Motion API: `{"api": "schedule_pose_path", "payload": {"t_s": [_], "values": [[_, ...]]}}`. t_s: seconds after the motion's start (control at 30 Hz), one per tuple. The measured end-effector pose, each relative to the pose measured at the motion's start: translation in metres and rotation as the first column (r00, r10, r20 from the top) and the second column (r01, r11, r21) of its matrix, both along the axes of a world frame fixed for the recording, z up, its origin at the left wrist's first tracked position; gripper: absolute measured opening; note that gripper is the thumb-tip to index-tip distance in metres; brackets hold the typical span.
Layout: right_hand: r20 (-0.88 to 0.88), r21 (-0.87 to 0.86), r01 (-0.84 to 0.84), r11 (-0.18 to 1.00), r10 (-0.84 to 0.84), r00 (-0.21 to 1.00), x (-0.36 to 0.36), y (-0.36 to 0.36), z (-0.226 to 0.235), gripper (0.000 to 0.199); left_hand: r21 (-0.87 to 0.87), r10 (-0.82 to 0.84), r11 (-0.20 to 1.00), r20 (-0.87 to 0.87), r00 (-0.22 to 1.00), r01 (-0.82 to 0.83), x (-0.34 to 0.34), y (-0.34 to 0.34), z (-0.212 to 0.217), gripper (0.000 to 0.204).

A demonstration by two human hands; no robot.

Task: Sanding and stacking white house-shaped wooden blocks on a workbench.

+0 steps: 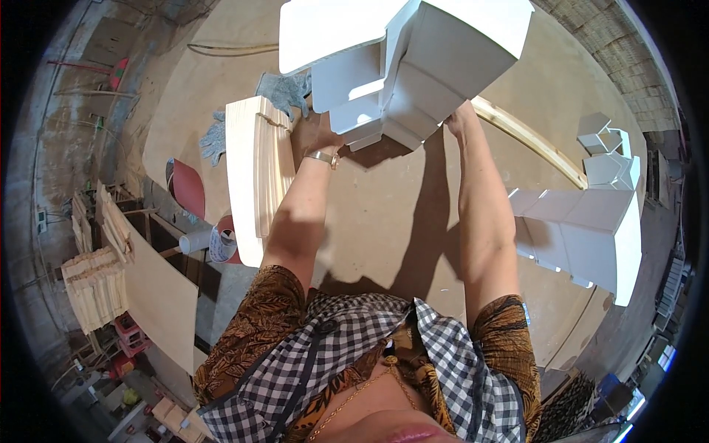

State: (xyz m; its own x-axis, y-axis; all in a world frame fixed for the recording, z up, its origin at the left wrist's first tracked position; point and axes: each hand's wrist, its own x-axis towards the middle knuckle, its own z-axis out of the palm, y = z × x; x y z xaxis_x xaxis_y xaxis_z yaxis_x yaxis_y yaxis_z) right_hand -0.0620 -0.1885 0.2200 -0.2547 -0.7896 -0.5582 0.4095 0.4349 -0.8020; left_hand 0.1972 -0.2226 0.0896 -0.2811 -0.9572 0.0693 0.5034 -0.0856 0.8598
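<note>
Round wooden table (413, 214), sunlit. On its left part: a bundle of thin wooden slats (255, 173) tied with string, a pair of grey work gloves (284, 92) just beyond it. On the right part: several folded white boxes (591, 236), well apart from the hands. Red disc (188, 188) and paper roll (198, 240) below the table's left edge.

Large white cardboard box (413, 63) held up above the table's far part, hiding most of both hands. Left hand (325, 136), with a wristband, grips its lower left underside; right hand (459, 118) grips its lower right corner. Finger spread cannot be told; they are hidden behind the cardboard.
</note>
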Motion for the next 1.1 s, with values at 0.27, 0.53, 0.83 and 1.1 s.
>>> {"api": "schedule_pose_path", "payload": {"t_s": [0.27, 0.53, 0.83, 1.1], "values": [[-0.148, -0.101, 0.015, 0.995, -0.03, 0.989, 0.002, 0.003, 0.013, 0.018, -0.162, 0.127, 0.984, 0.353, 0.927, -0.074, -0.003, 0.019, 0.049, 0.035], [-0.229, -0.157, -0.018, 0.987, -0.018, 0.973, 0.002, 0.002, 0.014, 0.022, -0.333, 0.324, 0.938, 0.731, 0.6, -0.1, -0.013, 0.037, 0.102, 0.038], [0.209, -0.34, 0.242, 0.909, -0.178, 0.962, 0.014, 0.001, 0.002, 0.017, -0.42, 0.408, 0.905, 0.816, 0.409, -0.065, -0.008, 0.042, 0.117, 0.039], [0.189, -0.229, 0.595, 0.771, -0.564, 0.804, 0.033, 0.0, -0.01, 0.016, -0.295, 0.2, 0.951, 0.354, 0.914, -0.093, -0.012, 0.02, 0.046, 0.036]]}}
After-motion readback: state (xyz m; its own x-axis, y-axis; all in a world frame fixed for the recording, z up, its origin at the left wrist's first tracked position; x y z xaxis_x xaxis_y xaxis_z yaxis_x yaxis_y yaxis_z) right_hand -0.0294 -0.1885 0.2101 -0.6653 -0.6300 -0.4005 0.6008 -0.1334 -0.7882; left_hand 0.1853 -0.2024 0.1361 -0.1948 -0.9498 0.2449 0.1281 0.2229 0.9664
